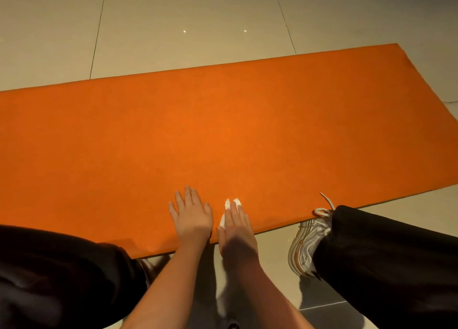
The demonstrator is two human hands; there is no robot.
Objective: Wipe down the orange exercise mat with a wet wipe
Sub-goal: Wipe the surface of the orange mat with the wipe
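Observation:
The orange exercise mat lies flat on the tiled floor and fills the middle of the view. My left hand rests palm down on the mat's near edge, fingers spread, holding nothing. Right beside it, my right hand presses a white wet wipe flat against the mat. Only small white bits of the wipe show at the fingertips and beside the thumb side; the hand covers the rest.
Beige floor tiles surround the mat. My knees in black trousers frame the hands on both sides. A white sneaker with loose laces stands at the mat's near edge on the right.

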